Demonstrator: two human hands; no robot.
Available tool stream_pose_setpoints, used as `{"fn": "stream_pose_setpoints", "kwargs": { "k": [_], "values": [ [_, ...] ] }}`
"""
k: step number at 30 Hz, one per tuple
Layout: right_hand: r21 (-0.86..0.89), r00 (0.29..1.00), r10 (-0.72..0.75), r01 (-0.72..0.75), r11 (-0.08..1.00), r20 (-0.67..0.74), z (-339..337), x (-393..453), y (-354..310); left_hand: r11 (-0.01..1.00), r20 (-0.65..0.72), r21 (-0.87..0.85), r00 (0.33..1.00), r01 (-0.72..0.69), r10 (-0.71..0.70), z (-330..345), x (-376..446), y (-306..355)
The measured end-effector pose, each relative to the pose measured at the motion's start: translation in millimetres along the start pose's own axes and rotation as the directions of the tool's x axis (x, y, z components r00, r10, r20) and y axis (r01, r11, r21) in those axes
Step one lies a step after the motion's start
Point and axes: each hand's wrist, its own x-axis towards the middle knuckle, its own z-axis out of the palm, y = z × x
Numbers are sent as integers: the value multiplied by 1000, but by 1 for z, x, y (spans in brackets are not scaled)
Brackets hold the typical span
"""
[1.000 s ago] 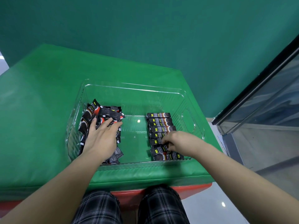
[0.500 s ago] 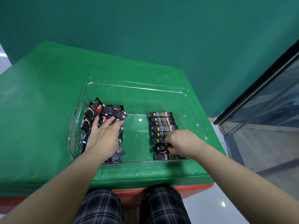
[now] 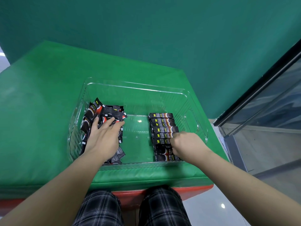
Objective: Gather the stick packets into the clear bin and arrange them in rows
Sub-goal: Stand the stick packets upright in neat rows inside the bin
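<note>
A clear bin (image 3: 138, 88) stands on the green padded table (image 3: 40, 111). In its left half lies a loose pile of black stick packets (image 3: 112, 112). My left hand (image 3: 104, 137) rests flat on that pile, fingers straight and spread. Along the right half runs a tidy row of stick packets (image 3: 161, 121), laid one behind another. My right hand (image 3: 187, 144) sits on the near part of this row with curled fingers, pinching the right end of a packet; the fingertips are partly hidden.
The bin's floor between pile and row is bare green. A dark-framed glass panel (image 3: 268, 119) stands close on the right. My knees in plaid trousers (image 3: 130, 207) are at the table's near edge, above a red base.
My right hand shifted slightly right and farther along the row, working its packets. My left hand's fingers slid a little forward over the pile.
</note>
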Motion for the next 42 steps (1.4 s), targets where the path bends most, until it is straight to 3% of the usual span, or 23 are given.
{"fn": "stream_pose_setpoints", "kwargs": {
  "k": [2,5,15,19,22,25,29,32,36,39,42],
  "values": [
    [-25,992,5,-2,1000,130,-3,1,-3,1000,4,4,1000,0,0,-1,0,0],
    [29,984,15,-21,999,176,-3,2,0,1000,7,8,1000,1,-1,-1,0,0],
    [406,991,130,-114,907,-11,11,20,-4,1000,15,16,1000,2,-2,0,1,-1],
    [410,995,29,13,912,-96,14,26,-17,1000,12,3,1000,3,-3,1,1,-1],
    [349,997,-47,63,935,-53,14,26,-22,1000,13,3,1000,-1,1,0,0,-1],
    [348,1000,-25,30,937,-20,16,25,-18,1000,13,10,1000,-2,2,0,0,0],
    [530,996,30,17,848,-80,5,29,-31,1000,23,9,1000,2,-2,-1,0,0],
    [643,998,-38,3,766,41,-16,41,-61,1000,35,6,999,11,-11,-2,0,0],
    [736,963,-76,-147,661,260,-25,61,-97,1000,16,-17,1000,12,-11,0,1,-2],
    [791,951,-58,-218,571,304,-25,73,-113,999,10,-45,1000,12,-12,1,0,-3],
    [795,953,-29,-234,559,301,-24,77,-119,998,-3,-59,1000,7,-7,0,1,-2]
  ]
}}
